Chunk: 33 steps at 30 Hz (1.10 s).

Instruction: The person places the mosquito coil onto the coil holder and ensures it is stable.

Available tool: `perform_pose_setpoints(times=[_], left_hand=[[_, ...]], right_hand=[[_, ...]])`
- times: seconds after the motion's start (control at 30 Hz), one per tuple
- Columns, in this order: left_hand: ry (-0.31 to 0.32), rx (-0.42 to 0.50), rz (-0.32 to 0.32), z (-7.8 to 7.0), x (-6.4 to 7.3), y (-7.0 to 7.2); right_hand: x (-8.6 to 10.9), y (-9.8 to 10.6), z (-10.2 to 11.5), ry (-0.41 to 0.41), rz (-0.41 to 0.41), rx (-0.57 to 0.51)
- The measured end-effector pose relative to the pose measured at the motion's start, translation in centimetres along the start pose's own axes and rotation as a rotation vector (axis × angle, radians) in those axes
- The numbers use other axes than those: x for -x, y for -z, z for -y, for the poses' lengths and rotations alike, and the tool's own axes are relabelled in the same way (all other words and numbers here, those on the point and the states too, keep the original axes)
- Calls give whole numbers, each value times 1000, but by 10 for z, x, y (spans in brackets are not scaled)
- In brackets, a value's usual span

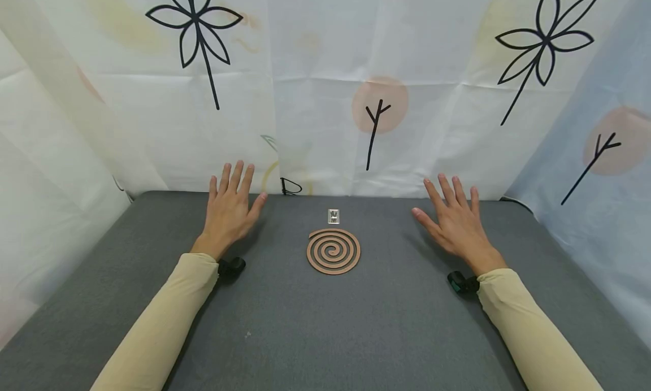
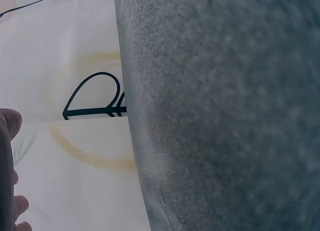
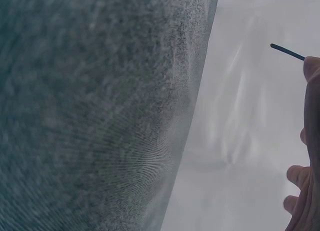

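Note:
A flat brown spiral coil (image 1: 333, 252), like a mosquito coil, lies on the grey table. Just beyond it is a small silvery metal piece (image 1: 333, 216) with a cut-out pattern, too small to make out fully. My left hand (image 1: 228, 213) is spread with straight fingers, palm down, to the left of the coil. On the other side, my right hand (image 1: 456, 224) is likewise spread, its fingers pointing toward the back edge. Both hands are apart from the coil and hold nothing. In the wrist views only the edges of the left hand (image 2: 7, 141) and right hand (image 3: 311, 156) show.
The grey cloth-covered table (image 1: 325, 334) reaches back to a white curtain (image 1: 315, 52) printed with leaves and twigs. Curtains also hang along both sides. Each wrist wears a black strap with a small camera (image 1: 231, 268).

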<state>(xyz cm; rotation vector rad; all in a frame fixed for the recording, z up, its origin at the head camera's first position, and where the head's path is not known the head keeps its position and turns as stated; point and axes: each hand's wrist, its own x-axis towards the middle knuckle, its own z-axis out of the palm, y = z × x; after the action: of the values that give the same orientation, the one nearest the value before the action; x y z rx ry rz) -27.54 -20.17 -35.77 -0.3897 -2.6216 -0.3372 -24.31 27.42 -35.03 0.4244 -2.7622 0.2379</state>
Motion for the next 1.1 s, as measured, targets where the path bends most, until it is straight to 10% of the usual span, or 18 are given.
perform_pose_setpoints(times=[0.57,1.1], left_hand=[[-43,143,-69,-16,1,1],[40,505,150,-45,2,-6]], right_hand=[[1,-1,6,44,-74,-97],[-1,-4,30,-59,75,-377]])
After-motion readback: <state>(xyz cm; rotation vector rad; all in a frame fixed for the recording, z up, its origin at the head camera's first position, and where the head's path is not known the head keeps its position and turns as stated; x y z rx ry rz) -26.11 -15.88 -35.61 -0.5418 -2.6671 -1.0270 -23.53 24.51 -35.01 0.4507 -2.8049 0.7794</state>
